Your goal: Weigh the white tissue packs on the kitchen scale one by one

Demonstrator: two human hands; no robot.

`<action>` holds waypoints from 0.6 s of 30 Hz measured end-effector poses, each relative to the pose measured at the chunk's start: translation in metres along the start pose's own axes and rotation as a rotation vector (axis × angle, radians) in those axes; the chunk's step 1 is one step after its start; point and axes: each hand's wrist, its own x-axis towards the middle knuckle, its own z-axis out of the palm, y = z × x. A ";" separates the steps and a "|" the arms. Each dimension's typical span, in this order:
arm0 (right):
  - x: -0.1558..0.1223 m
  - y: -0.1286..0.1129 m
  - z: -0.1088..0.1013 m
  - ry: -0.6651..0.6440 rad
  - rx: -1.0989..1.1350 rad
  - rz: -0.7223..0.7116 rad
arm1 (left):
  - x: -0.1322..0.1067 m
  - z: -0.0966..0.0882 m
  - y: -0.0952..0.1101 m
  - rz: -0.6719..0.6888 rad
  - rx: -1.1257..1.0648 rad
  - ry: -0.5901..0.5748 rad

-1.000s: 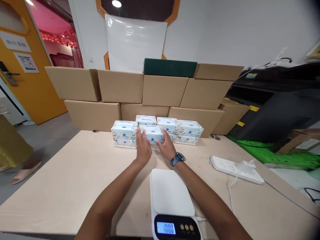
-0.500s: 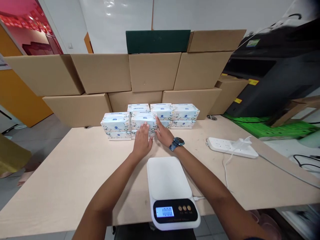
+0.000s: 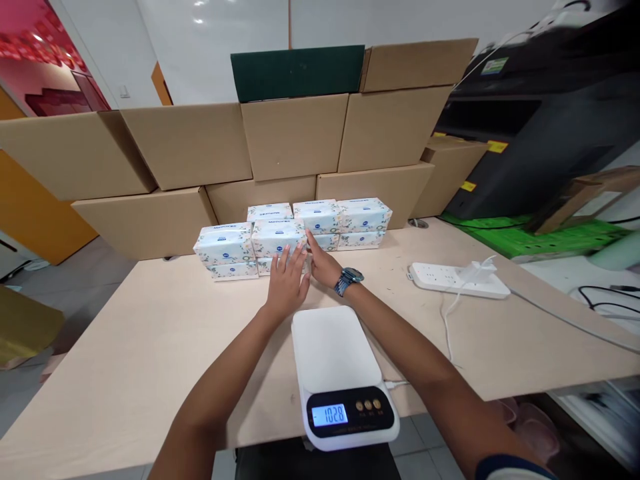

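Several floral tissue packs (image 3: 225,245) stand in stacks two high toward the back of the table. My left hand (image 3: 286,283) is at the front of the middle pack (image 3: 278,235), its fingers outstretched and apart. Along the right end of that same pack lies my right hand (image 3: 323,263), fingers extended, with a watch (image 3: 349,281) on the wrist. Neither hand is wrapped round a pack. Between my forearms sits a white digital scale (image 3: 336,353) with a bare platform and a lit display of digits.
Cardboard boxes (image 3: 295,137) form a wall behind the packs, topped by a dark green box (image 3: 299,72). On the right lie a white power strip (image 3: 457,280) with cables and a green crate (image 3: 500,237). A large dark machine (image 3: 500,160) stands beyond.
The view has tilted and shifted slightly. My left hand has slid a little down the middle pack's front. The digits on the scale have changed.
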 end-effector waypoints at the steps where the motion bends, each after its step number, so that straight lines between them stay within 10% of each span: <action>1: 0.000 0.000 -0.002 0.000 -0.001 -0.009 | 0.001 -0.003 0.003 0.003 -0.017 -0.008; 5: 0.006 0.002 -0.024 0.130 -0.016 -0.052 | 0.003 -0.020 0.029 0.018 -0.198 -0.055; 10: 0.012 0.017 -0.087 0.615 0.026 0.024 | 0.024 -0.026 0.085 -0.204 -0.650 -0.177; 14: 0.010 0.040 -0.141 0.919 0.270 0.283 | 0.083 0.007 0.109 -0.393 -0.850 -0.275; 18: 0.011 0.064 -0.171 0.936 0.400 0.407 | 0.140 0.053 0.106 -0.491 -0.743 -0.209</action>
